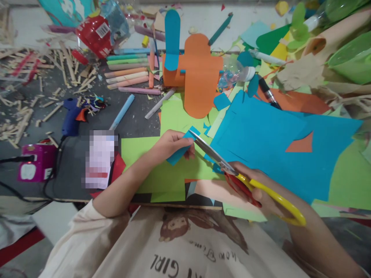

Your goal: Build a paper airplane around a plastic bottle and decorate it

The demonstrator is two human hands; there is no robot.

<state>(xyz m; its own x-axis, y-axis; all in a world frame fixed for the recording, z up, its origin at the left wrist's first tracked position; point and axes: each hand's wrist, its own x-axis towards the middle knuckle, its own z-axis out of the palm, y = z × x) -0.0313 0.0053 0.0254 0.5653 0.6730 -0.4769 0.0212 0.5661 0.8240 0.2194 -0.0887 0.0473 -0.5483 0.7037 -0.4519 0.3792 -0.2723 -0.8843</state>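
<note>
My left hand (pixel 174 143) pinches a small strip of blue paper (pixel 180 154) above light green sheets. In my right hand (pixel 255 185) is a pair of scissors (pixel 213 151) with yellow and red handles. Their blade tips lie against the upper end of the blue strip, close to my left fingertips. Beyond my hands stands a paper airplane (pixel 199 77) with orange wings and one blue piece, joined to a clear plastic bottle (pixel 233 73). Small blue scraps lie near the blades.
A large blue sheet (pixel 278 139) covers the right side. At left are a phone (pixel 100 160), a blue glue gun (pixel 71 116), a purple power block (pixel 37 162) with cords, and wood sticks (pixel 68 61). Several markers (pixel 127 73) lie behind, and a black marker (pixel 269 92) rests at right.
</note>
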